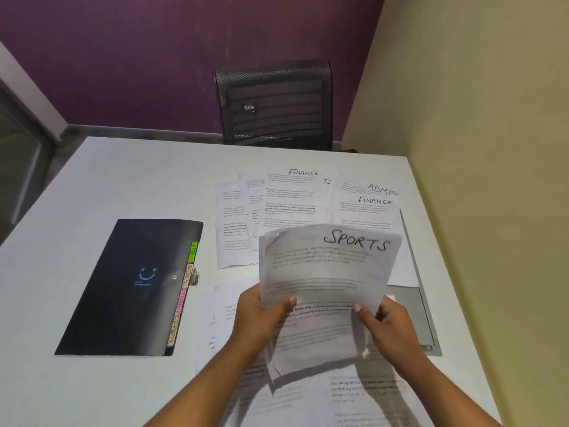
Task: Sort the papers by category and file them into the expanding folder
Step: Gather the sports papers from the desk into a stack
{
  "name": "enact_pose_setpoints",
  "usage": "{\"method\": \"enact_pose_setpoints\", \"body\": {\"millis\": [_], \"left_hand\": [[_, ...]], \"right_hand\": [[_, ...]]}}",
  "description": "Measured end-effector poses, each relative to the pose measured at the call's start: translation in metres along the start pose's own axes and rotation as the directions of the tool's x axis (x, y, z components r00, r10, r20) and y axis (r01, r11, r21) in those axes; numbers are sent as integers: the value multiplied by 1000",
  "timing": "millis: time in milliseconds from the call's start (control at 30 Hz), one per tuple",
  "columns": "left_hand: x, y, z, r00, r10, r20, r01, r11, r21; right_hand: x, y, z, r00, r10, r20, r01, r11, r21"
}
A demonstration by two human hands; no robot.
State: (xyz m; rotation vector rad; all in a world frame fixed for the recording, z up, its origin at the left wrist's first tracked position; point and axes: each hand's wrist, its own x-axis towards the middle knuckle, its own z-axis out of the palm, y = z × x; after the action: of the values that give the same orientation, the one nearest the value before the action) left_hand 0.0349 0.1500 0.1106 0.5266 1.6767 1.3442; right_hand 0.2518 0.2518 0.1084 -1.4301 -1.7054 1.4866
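Grip: left hand (260, 317) and right hand (392, 329) both pinch SPORTS sheaf (326, 272) | expanding folder (129, 291) flat, closed, tabs (184, 292) showing

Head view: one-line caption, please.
The left hand and right hand hold a SPORTS paper stack above the table; black expanding folder lies closed.

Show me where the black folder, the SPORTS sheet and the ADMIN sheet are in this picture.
black folder (123, 303): head view, on its front cover.
SPORTS sheet (326, 269): head view, on the printed text at its middle.
ADMIN sheet (354, 188): head view, on its visible top strip.
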Motion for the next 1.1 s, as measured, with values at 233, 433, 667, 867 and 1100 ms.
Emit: {"method": "enact_pose_setpoints", "body": {"millis": [233, 433, 667, 867, 1100], "left_hand": [[52, 9, 0, 997, -69, -26, 66, 993, -96], [121, 10, -9, 934, -213, -287, 187, 975, -116], [196, -5, -16, 907, -91, -411, 233, 921, 311], [234, -12, -16, 875, -16, -484, 236, 887, 398], [253, -12, 1, 911, -58, -407, 306, 756, 578]], "right_hand": [[44, 12, 2, 981, 191, -35, -173, 943, 284], [89, 19, 5, 955, 297, -20, -273, 901, 337], [163, 50, 12, 914, 393, -99, -375, 913, 158], [183, 85, 6, 838, 543, -58, -525, 831, 185], [182, 88, 4, 852, 518, -77, -497, 847, 190]]}}
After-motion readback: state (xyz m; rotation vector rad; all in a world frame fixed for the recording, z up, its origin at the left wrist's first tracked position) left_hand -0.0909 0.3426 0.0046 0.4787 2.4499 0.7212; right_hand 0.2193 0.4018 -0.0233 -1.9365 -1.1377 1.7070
